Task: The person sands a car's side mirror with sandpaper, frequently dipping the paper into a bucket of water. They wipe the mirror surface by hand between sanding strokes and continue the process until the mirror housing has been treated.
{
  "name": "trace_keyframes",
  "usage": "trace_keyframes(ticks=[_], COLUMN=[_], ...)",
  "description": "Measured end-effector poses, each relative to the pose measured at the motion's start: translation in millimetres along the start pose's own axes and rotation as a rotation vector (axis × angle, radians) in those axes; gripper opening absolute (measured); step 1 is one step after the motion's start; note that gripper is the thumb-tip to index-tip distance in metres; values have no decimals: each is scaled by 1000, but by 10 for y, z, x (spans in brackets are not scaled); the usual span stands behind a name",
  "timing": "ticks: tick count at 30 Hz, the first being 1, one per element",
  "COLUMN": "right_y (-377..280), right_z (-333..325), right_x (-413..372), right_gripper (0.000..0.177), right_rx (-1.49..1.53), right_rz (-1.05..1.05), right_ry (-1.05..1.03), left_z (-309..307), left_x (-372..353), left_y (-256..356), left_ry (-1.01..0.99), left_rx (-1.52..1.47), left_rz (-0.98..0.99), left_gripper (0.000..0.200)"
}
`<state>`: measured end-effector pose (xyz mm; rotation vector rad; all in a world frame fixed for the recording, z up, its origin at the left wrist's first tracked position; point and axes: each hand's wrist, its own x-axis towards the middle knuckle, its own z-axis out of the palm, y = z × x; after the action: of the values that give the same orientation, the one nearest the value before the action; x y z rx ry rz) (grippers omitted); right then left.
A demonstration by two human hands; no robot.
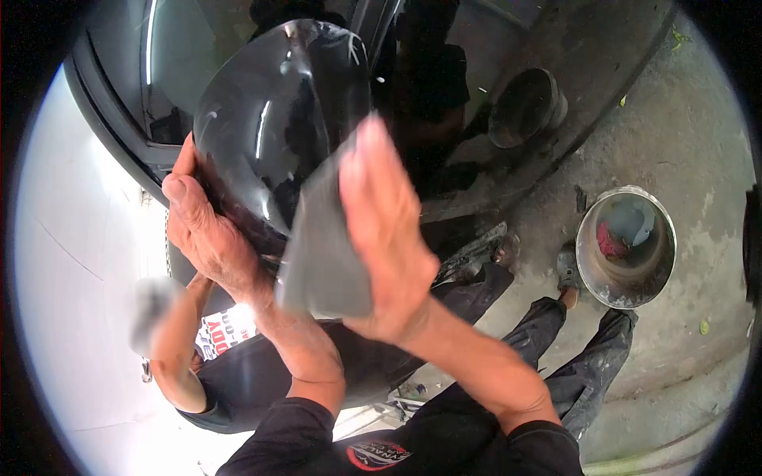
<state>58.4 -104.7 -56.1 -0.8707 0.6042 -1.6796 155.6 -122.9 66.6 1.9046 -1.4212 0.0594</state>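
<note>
A glossy black car side mirror housing fills the upper middle of the view, with some pale smudges on it. My left hand is wrapped round its lower left edge, thumb and fingers against the shell. At the housing's lower right, my right hand presses on a grey sheet, its fingers stretched along it and blurred by motion. The sheet lies between my palm and the housing, and hides part of the lower edge. What kind of sheet it is cannot be told.
Behind the mirror is the black car body. A metal bucket holding liquid and a red cloth stands on the concrete floor at right. A co-worker's arm and dark-trousered legs are close by at lower left.
</note>
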Motion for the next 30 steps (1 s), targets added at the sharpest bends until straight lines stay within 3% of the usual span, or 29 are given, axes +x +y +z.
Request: trace_keyframes(ticks=[3, 7, 13, 16, 24, 27, 30], right_y=[133, -105, 208, -24, 675, 412, 132], right_z=[-102, 50, -117, -82, -11, -279, -307], right_x=[319, -214, 416, -38, 693, 647, 450], right_gripper=[74, 76, 69, 72, 51, 47, 58], right_rx=[58, 106, 6, 48, 174, 291, 99], right_rz=[-59, 77, -144, 27, -149, 101, 16], right_ry=[-51, 32, -64, -65, 20, -46, -137], left_z=[-6, 0, -8, -29, -1, -42, -56], left_x=[-41, -39, -85, -22, 31, 9, 35], left_y=[8, 64, 112, 42, 25, 56, 28], left_ry=[87, 76, 60, 41, 73, 57, 76], left_rx=[51, 127, 221, 135, 203, 375, 256], left_rz=[-89, -78, -30, -22, 6, 35, -19], left_gripper=[61, 61, 60, 61, 62, 62, 64])
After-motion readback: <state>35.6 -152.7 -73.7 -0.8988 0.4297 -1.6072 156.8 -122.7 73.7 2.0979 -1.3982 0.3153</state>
